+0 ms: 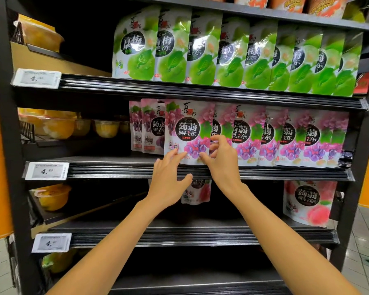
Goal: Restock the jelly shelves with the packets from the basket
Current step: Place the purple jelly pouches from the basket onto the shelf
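Observation:
A purple grape jelly packet (188,128) stands upright at the front of the middle shelf (115,169), at the left end of a row of the same grape packets (290,137). My right hand (221,160) holds its lower right edge, thumb on the front and fingers curled round the side. The straight fingertips of my left hand (170,177) touch the packet's lower left corner. The basket is out of view.
Green plum jelly packets (232,54) fill the shelf above. On the shelf below are a peach packet (307,203) at the right and another (198,192) behind my hands. Yellow jelly cups (107,128) sit at the left. Price tags (47,171) hang on the shelf edges.

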Demonstrator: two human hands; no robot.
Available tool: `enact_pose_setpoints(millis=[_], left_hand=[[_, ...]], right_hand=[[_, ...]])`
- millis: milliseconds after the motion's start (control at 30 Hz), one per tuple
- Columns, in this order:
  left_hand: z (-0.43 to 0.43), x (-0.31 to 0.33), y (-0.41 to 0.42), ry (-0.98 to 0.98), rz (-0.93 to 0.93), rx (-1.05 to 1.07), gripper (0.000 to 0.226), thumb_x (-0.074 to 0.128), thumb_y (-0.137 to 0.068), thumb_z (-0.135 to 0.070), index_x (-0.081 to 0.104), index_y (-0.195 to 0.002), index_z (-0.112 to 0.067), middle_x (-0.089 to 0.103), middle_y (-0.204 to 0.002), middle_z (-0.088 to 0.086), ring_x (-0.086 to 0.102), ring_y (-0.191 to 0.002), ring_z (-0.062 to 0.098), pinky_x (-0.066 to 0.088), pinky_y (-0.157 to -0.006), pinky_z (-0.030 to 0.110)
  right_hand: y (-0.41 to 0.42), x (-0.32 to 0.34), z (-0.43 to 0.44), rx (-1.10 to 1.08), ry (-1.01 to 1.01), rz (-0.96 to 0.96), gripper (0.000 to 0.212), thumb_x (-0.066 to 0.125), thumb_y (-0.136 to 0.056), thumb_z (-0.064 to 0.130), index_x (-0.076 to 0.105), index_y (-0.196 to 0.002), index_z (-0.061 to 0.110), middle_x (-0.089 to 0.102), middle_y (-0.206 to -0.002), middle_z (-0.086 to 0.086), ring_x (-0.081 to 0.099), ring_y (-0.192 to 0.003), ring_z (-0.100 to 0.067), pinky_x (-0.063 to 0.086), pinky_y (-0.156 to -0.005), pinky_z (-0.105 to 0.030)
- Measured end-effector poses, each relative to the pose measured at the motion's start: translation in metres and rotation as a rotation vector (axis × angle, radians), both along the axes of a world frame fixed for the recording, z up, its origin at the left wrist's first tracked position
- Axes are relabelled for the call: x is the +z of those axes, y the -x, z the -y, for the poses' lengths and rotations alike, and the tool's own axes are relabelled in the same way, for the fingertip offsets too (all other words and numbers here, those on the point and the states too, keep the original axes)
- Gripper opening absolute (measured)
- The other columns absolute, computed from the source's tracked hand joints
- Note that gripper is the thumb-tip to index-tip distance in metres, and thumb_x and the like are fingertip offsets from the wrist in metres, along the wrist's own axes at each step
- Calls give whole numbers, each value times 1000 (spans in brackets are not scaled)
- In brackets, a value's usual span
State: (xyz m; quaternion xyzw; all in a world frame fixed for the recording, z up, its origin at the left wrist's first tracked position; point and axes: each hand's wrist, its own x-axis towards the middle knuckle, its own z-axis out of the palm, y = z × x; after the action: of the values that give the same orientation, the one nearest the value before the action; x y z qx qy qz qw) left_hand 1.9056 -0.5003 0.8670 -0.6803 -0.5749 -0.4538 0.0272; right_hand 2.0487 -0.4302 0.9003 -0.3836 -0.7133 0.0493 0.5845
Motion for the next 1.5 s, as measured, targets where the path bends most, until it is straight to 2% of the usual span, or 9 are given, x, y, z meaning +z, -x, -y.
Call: enact_pose_setpoints(millis=[167,300,433,600,900,1000,1233,1333,1500], left_hand=[[3,1,3,-3,29,-42,56,58,-94,-28,38,-146,-27,25,-158,-4,16,-148,14,-2,-120,35],[16,-1,0,-97,138,-56,48,61,-91,-19,50,-137,-26,51,-138,-10,38,-134,14,23,-119,37],[33,-24,-7,-186,209,-71,38,64,-87,-10,62,-122,-24,61,-120,-16,51,-112,3,30,-115,44],[55,-97,-11,-131,249,-79,26,63,-88,-10,66,-106,-28,59,-103,-28,50,-104,-9,32,-93,2],[106,-333,-2,397,503,-17,17,59,-91,0,70,-95,-11,69,-95,-6,64,-94,14,49,-90,24],[136,-435,-2,629,598,44,15,60,-92,0,70,-95,-10,70,-93,-1,63,-84,11,48,-77,12],[212,-663,-4,1077,601,97,9,62,-90,2,69,-85,-1,64,-75,13,55,-65,-12,41,-66,18],[232,-742,-7,1155,534,166,24,61,-90,-20,72,-82,0,71,-80,17,60,-67,11,41,-66,23],[249,-854,-8,1269,483,176,38,51,-86,-32,72,-83,0,68,-76,16,60,-67,20,34,-62,25]], right_hand=[[-2,-4,4,-24,4,45,45,77,-84,18,54,-122,13,59,-99,3,55,-86,-13,50,-79,-28],[-6,-14,16,-22,-21,67,37,74,-87,22,56,-118,14,59,-105,0,56,-89,-17,51,-82,-35],[-11,-40,31,-44,-72,77,35,73,-86,21,58,-118,18,62,-110,4,54,-79,-9,51,-74,-31],[-19,-118,55,17,25,80,26,73,-85,19,61,-108,21,58,-85,6,52,-71,-7,46,-67,-21],[-39,-364,121,44,677,246,20,69,-88,19,66,-107,17,60,-82,7,56,-71,-12,51,-71,-30],[-46,-460,146,64,973,319,26,64,-90,23,65,-112,10,66,-98,-1,61,-86,-20,52,-79,-34],[-66,-689,205,33,1498,534,21,60,-91,14,66,-110,5,68,-105,-15,64,-99,-35,53,-86,-41],[-76,-769,223,15,1515,585,22,64,-89,15,68,-109,5,69,-105,-17,65,-97,-36,47,-76,-32],[-90,-893,236,-38,1595,665,32,60,-86,12,64,-118,7,67,-119,-15,63,-109,-35,51,-87,-40]])
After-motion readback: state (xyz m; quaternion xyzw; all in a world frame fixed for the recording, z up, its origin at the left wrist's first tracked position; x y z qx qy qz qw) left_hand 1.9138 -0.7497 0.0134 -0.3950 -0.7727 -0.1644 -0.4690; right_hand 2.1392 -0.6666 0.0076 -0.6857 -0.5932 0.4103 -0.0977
